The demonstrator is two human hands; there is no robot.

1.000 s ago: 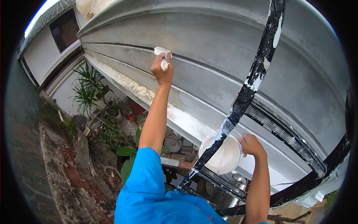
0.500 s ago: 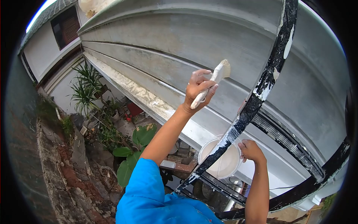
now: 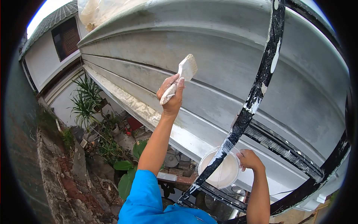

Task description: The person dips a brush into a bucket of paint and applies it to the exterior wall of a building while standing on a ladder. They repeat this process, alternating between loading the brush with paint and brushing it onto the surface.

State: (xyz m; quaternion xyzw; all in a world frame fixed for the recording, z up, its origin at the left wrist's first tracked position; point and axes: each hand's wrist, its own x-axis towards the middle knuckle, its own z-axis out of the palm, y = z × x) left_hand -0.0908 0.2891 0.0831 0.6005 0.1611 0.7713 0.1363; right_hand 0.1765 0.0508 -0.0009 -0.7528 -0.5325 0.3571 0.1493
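Observation:
My left hand (image 3: 171,98) is wrapped round the handle of a paintbrush (image 3: 187,68), held bristles up in front of the grey moulded wall (image 3: 223,48). White paint coats the brush and marks my fingers. Lower right, my right hand (image 3: 250,159) has its fingers curled at the rim of a white paint bucket (image 3: 203,157). Pale, creamy paint fills part of the bucket, and a ladder rail crosses in front of it.
A black, paint-spattered ladder (image 3: 257,91) runs diagonally past my right side, with a rung (image 3: 283,149) towards the wall. Below lie a ledge (image 3: 140,108), potted plants (image 3: 84,100) and a rough stone wall (image 3: 61,171). Plastic sheeting (image 3: 99,13) hangs at the top.
My left hand has moved left with the paintbrush and turned, so the brush's broad side shows more. My right hand stays at the bucket rim. The view has shifted slightly.

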